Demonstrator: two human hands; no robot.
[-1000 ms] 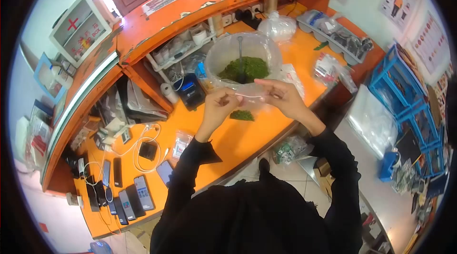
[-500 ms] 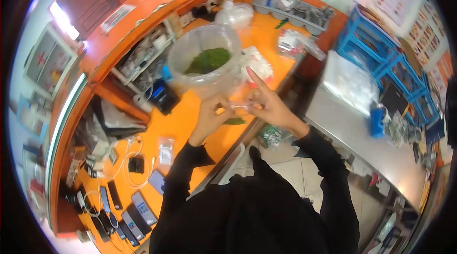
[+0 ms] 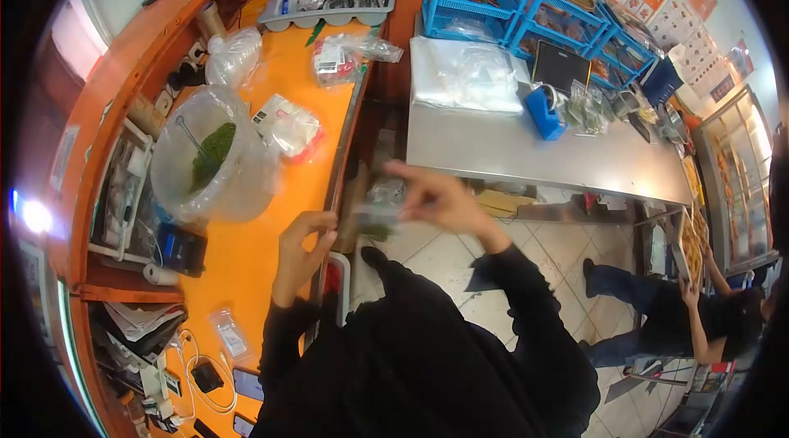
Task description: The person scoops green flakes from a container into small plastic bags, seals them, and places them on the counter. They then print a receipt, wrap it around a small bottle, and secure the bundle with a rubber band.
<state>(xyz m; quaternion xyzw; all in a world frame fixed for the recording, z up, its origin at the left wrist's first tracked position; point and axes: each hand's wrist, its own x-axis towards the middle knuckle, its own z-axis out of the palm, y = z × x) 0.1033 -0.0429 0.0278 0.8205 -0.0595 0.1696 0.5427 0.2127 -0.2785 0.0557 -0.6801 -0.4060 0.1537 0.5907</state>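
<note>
Beside the orange desk (image 3: 246, 278), above tiled floor (image 3: 534, 261), a blurred bag (image 3: 378, 214) is pinched in the right hand (image 3: 444, 204); left hand (image 3: 301, 261) is parted, empty. Desk is occupied by tub (image 3: 251, 185) of greens (image 3: 219, 142) and plastic packs (image 3: 337, 62).

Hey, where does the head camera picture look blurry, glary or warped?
Head view: right hand and the small bag beside it smeared, apparently by motion; left hand sharper. Head view: white glare at the left edge, soft sheen on the metal table. Head view: black corners, wide-lens bowing toward the edges.

Left hand (image 3: 297, 256) now off bag (image 3: 378, 215)
</note>
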